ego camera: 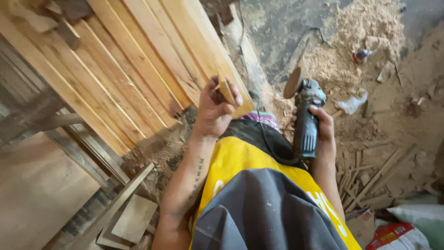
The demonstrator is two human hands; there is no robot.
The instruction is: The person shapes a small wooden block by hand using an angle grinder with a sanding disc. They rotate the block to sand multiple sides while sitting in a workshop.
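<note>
Your left hand [213, 111] pinches a small wood piece [225, 90] up at eye level, your right hand [322, 127] grips the grinder [305, 115] — disc [293, 83] turned aside, clear of fingers — over stacked planks [129, 65] and sawdust [360, 41].

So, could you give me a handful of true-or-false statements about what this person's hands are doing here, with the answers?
1. The left hand holds a small piece of wood up between thumb and fingers. True.
2. The right hand holds a hammer. False: its grip is around the body of an angle grinder.
3. The grinder's sanding disc is pressed against the wood piece. False: the disc is apart from it, with open space between them.
4. Long pale wooden planks lie stacked side by side beyond the left hand. True.
5. The ground by the right hand is swept clean. False: sawdust and wood offcuts are scattered there.
</note>
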